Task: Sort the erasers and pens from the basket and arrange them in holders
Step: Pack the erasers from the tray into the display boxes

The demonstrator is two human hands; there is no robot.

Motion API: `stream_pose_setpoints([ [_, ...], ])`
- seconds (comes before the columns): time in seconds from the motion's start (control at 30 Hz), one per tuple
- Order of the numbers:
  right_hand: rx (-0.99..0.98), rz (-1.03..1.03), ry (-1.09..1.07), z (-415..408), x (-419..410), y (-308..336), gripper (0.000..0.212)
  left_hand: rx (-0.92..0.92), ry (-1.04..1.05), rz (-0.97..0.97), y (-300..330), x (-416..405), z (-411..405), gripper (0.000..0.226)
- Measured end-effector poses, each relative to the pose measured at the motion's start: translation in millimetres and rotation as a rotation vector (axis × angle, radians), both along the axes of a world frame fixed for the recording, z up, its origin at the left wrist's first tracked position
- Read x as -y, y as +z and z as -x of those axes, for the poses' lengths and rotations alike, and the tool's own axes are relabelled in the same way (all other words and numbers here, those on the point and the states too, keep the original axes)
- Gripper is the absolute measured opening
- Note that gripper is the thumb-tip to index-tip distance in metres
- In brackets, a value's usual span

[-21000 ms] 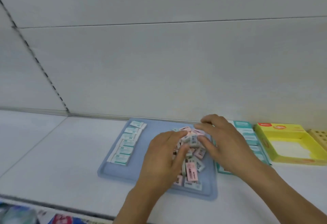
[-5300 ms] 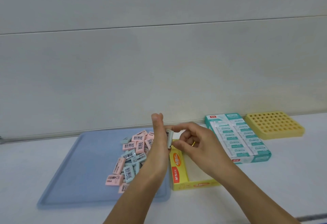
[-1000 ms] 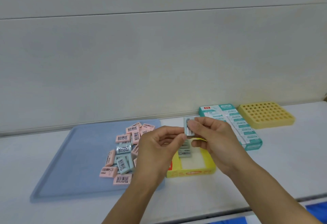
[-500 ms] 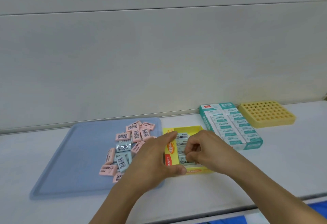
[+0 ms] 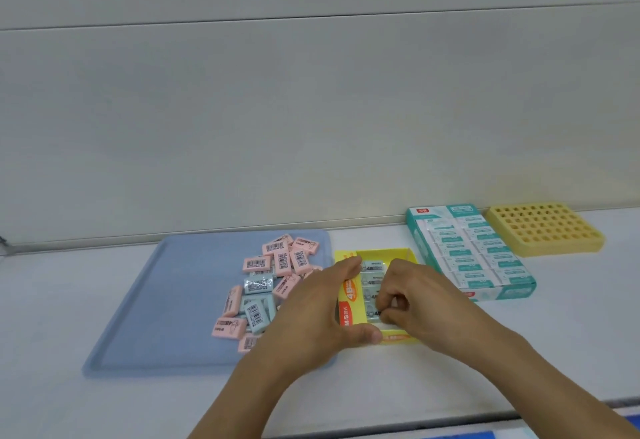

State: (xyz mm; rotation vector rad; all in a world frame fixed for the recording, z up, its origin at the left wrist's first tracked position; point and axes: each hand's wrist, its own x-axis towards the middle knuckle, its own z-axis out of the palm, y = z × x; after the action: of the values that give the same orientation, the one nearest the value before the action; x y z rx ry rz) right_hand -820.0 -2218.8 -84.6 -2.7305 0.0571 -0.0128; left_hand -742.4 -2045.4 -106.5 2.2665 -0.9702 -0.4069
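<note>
Both hands have come down from mid-air since a second ago, when they pinched one pale blue eraser between them above the box; now they sit low at the small yellow cardboard box (image 5: 382, 253) in the lower centre of the frame. By size, the flat blue plastic tray (image 5: 180, 303) fills the left centre, and its left half offers bare room for spreading the pile. On its right half lies the loose heap of pink and pale blue wrapped erasers (image 5: 266, 286), well over a dozen, so most of the sorting looks undone. At right centre the long teal cardboard box (image 5: 467, 251) appears full of white-sleeved erasers, and beyond it, at the far right, the yellow perforated plastic pen holder (image 5: 543, 229) stands with no pens visible in its holes. The yellow box touches the tray's right edge and sits just beside the teal one, leaving little sideways slack. Inside it, a column of pale blue erasers (image 5: 373, 281) runs along the left wall, while the right part is hidden. The left hand (image 5: 318, 314) braces the box, thumb curled on its near wall and fingers along its left wall. The right hand (image 5: 412, 296) has fingers curled down inside, apparently pressing or pinching the nearest eraser, though I cannot tell which.
</note>
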Motion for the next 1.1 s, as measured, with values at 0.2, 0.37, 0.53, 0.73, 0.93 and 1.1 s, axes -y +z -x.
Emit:
stream_pose_setpoints([
  [0.2, 0.194, -0.121, -0.048, -13, -14, 18, 0.008, 0.156, 0.427, 0.295, 9, -50, -28, 0.015],
  [0.37, 0.114, -0.066, 0.137, -52, -62, 24, 0.011, 0.231, 0.574, -0.134, 5, -79, -61, 0.018],
  [0.53, -0.045, 0.161, 0.184, -76, -100, 21, 0.034, 0.149, 0.507, -0.166, 7, -71, -74, 0.038],
  [0.73, -0.282, 0.063, 0.157, -86, -105, 22, 0.035, -0.001, 0.458, -0.078, 12, -74, -82, 0.014],
  [0.93, -0.239, -0.109, 0.014, -85, -97, 19, 0.017, -0.129, 0.465, -0.002, 5, -78, -82, 0.011],
  [1.1, -0.124, -0.651, -0.057, -68, -73, 30, 0.018, -0.069, 0.599, 0.216, 12, -77, -76, 0.009],
])
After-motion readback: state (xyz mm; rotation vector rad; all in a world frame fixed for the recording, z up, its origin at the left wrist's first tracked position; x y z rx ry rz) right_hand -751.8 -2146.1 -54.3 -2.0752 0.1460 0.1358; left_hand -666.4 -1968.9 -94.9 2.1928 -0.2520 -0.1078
